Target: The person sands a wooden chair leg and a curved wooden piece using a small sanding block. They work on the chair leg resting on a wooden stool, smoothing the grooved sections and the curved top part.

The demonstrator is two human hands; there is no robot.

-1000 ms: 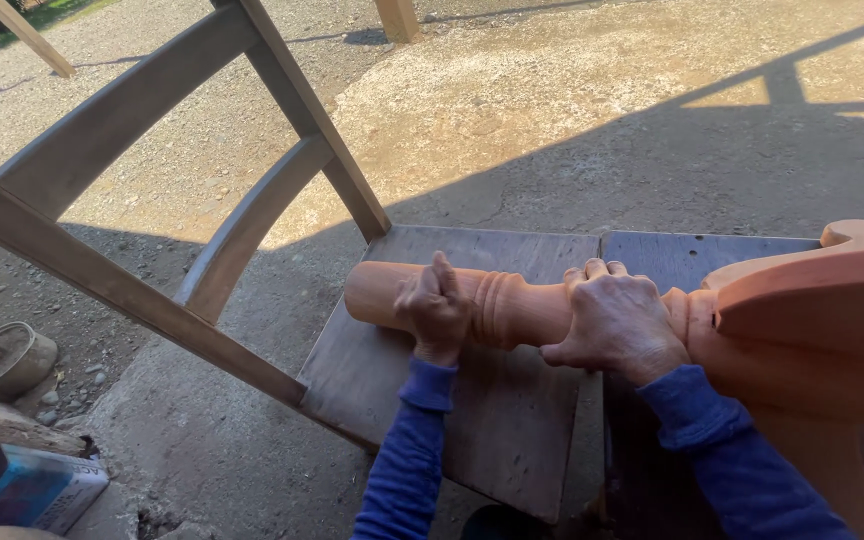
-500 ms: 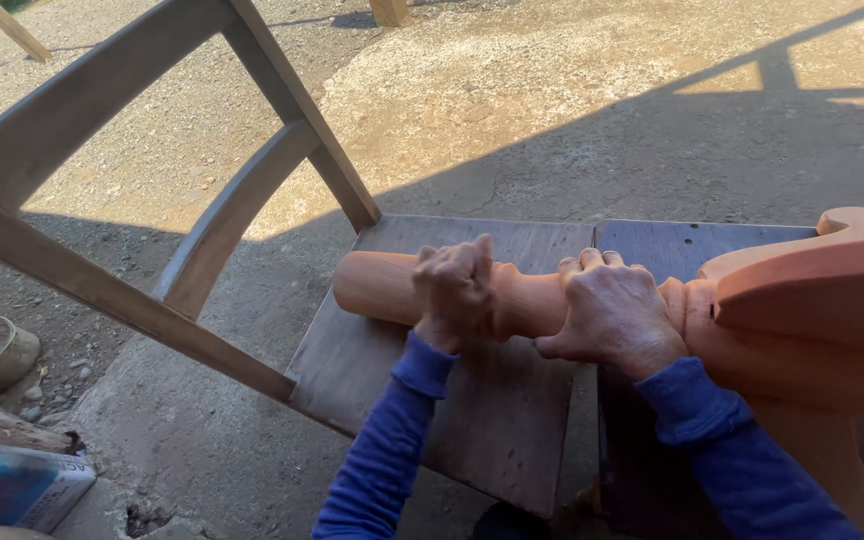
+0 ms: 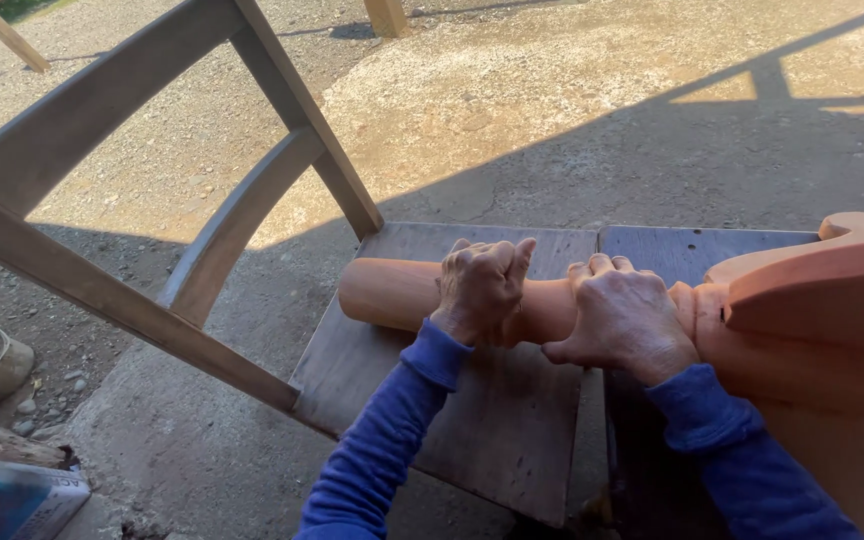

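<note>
Head view. Turned wooden leg [image 3: 392, 292], orange-brown, round shaft: lies crosswise on a grey wooden tabletop [image 3: 512, 430], its free end to the left, joined at right to a carved piece [image 3: 812, 320] of the same wood. Left hand [image 3: 482, 290]: fingers curled shut over the shaft mid-length. Right hand [image 3: 620, 320]: just right of it, fingers wrapped over the shaft. Chair back [image 3: 152, 200], grey wood: left, tilted. Concrete ground [image 3: 602, 120]: far side, part sunlit.
</note>
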